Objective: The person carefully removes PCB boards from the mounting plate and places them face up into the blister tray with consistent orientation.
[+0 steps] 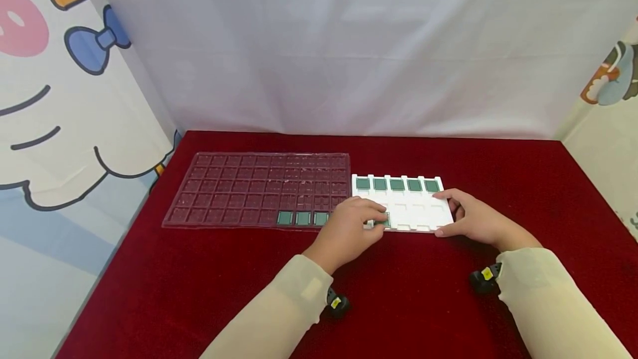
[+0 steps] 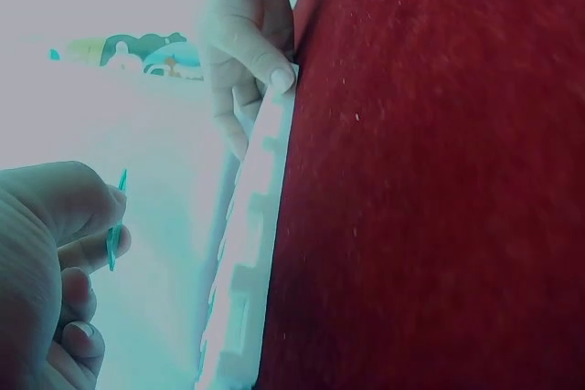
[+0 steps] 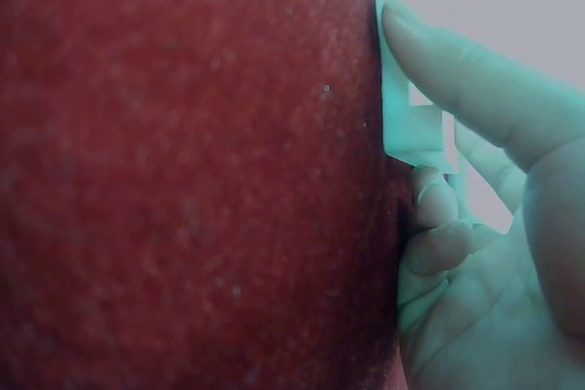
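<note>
Between thumb and fingertips, my left hand [image 1: 349, 225] pinches a small green square chip [image 1: 386, 219] over the front left of a white slotted tray [image 1: 411, 216]. Seen edge-on in the left wrist view, the chip [image 2: 114, 248] shows as a thin sliver. My right hand [image 1: 476, 219] grips the tray's right end, thumb along the front edge and fingers toward the back; the right wrist view shows the thumb on the rim. Several green chips [image 1: 397, 184] fill the tray's back row. Part of the front left corner is hidden behind my left hand.
A clear plastic tray [image 1: 214, 186] with many square pockets lies left of the white tray, three green chips [image 1: 303, 218] showing in its front row. Both trays rest on a red cloth-covered table [image 1: 399, 303]. A white curtain [image 1: 324, 60] hangs behind.
</note>
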`<state>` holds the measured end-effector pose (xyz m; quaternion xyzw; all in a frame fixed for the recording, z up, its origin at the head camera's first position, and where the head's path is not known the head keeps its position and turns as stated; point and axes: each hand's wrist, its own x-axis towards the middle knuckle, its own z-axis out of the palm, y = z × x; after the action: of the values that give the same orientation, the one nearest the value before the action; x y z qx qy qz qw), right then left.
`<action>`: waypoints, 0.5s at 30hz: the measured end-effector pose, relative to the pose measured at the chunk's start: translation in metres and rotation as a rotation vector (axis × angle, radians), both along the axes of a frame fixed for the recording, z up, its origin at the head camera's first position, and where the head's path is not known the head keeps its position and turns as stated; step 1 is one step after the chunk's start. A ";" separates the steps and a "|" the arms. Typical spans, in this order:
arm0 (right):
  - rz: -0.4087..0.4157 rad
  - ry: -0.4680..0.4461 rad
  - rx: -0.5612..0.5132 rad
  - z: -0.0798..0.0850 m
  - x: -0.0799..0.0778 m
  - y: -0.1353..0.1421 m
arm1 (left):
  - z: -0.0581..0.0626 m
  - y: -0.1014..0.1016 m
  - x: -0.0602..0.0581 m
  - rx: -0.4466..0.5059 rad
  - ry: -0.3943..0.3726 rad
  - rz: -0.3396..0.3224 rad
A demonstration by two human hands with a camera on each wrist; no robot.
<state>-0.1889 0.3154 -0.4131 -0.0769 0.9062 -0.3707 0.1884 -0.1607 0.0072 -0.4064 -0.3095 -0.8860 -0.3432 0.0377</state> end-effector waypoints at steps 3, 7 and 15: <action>0.000 0.000 0.003 0.000 -0.001 0.000 | -0.001 -0.005 -0.001 0.002 0.006 0.008; -0.002 0.001 0.006 0.000 -0.001 0.000 | 0.001 -0.012 -0.002 -0.004 0.005 0.019; -0.006 -0.007 0.002 -0.001 -0.001 0.001 | 0.002 -0.021 -0.001 -0.013 -0.006 0.032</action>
<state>-0.1894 0.3160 -0.4137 -0.0729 0.9062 -0.3705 0.1904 -0.1615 -0.0138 -0.4048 -0.2947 -0.8931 -0.3377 0.0387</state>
